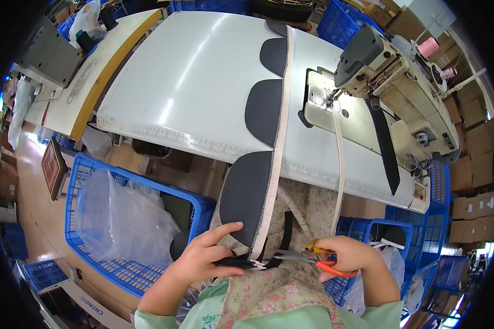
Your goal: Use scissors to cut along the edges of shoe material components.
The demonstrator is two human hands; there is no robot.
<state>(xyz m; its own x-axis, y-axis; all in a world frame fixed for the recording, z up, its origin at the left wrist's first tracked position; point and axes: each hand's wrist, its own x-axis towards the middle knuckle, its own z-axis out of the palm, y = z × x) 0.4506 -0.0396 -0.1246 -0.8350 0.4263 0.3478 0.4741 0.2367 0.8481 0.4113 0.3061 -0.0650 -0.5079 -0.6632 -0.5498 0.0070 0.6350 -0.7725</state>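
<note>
A long beige tape (278, 137) with dark half-round fabric pieces (266, 112) joined along its left side runs from the table's far edge down to my lap. My left hand (206, 257) is closed on a stack of black pieces with pale ends (241, 262) at the tape's near end. Its index finger lies on the nearest half-round piece. My right hand (348, 255) grips scissors (329, 267) with orange and yellow handles. Their blades point left, close to the stack; whether they touch it I cannot tell. A black strip (287, 230) lies on my flowered apron (280, 290).
A sewing machine (395, 88) stands on the right of the white table (192, 71). A narrow pale tape (339, 159) hangs from its needle area, beside a black strap (383, 142). Blue baskets (132, 277) flank my lap. Another worktable (107, 60) is at far left.
</note>
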